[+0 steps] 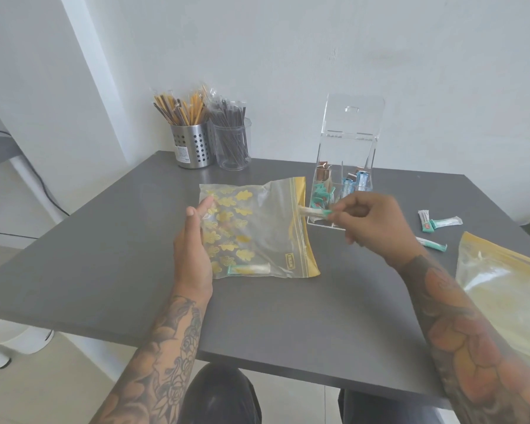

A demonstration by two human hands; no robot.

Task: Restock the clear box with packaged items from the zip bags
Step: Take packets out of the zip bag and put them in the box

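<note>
A clear zip bag (257, 228) with gold leaf print and a yellow zip strip lies on the dark grey table (135, 270). My left hand (193, 243) grips its closed left end. My right hand (367, 221) pinches a white packet with a teal end (314, 212) that sticks halfway out of the bag's mouth. One more teal-ended packet (248, 269) lies inside the bag near its lower edge. Just behind stands the clear box (343, 182), lid raised, its compartments holding teal, blue and brown packets.
Several loose packets (435, 223) lie on the table to the right of the box. A second, larger zip bag (502, 289) sits at the right edge. A perforated metal cup (192, 145) and a clear cup (231, 145) of wrapped sticks stand at the back.
</note>
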